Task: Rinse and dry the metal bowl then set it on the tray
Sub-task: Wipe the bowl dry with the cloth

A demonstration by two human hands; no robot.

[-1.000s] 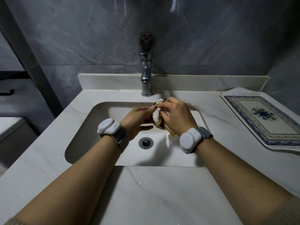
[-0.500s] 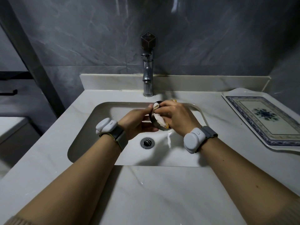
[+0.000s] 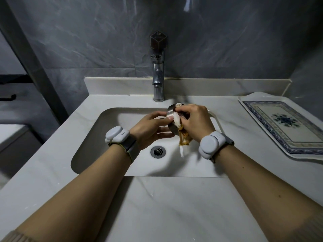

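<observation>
A small metal bowl (image 3: 170, 111) is held tilted over the sink basin (image 3: 97, 137), mostly hidden between both hands. My left hand (image 3: 150, 127) grips it from the left, thumb on its rim. My right hand (image 3: 195, 122) holds a white and yellowish cloth (image 3: 180, 131) pressed into the bowl, and the cloth's tail hangs down below the hand. The patterned tray (image 3: 283, 124) lies on the counter at the right, with nothing on it.
A chrome faucet (image 3: 158, 81) stands behind the basin; no water runs from it. The drain (image 3: 158, 151) is below the hands. White marble counter (image 3: 174, 206) surrounds the basin. Dark tiled wall at the back.
The bowl has turned in my hands, showing more of its metal side at the left. The cloth has shifted inside it and its tail hangs lower.
</observation>
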